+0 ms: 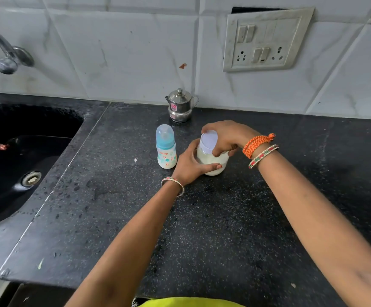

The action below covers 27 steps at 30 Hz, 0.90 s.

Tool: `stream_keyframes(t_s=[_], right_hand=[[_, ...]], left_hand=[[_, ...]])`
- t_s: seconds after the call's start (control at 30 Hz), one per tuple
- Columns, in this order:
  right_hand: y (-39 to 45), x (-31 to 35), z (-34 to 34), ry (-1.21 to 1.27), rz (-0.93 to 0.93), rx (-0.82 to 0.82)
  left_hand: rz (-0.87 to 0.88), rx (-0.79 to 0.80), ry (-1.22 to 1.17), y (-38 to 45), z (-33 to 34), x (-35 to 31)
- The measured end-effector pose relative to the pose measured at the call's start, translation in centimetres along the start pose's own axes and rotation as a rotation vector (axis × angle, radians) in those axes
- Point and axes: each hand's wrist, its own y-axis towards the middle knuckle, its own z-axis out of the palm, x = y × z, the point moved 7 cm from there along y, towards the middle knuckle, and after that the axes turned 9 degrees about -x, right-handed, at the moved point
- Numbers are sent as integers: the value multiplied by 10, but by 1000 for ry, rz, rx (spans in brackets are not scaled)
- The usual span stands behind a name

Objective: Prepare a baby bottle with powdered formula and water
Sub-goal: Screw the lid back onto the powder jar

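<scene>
Firmly, both hands grip the round, clear powder jar (211,161).

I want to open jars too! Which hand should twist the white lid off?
The right hand: its fingers already curl over the lid, while the left hand holds the jar steady on the counter.

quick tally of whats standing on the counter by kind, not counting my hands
Baby bottle, capped: 1
Jar of white powder, lid on, held by both hands: 1
Small steel pot with lid, by the wall: 1
Total: 3
</scene>
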Motion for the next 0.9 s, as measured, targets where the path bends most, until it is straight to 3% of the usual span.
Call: stream_keyframes(t_s=[0.13,0.4,0.57,0.73,0.9], right_hand=[[1,7,-7,-87,-91,-16],[9,15,-13,-188,-254,108],[4,11,-13,-150,-391,101],[-1,4,-42,-96,-361,13],[4,4,-12,-185,-319,29]], left_hand=[[7,12,9,1,-2,1],[6,37,27,4,-2,6],[27,28,30,5,-2,8],[30,43,20,4,-2,7],[36,23,32,3,-2,9]])
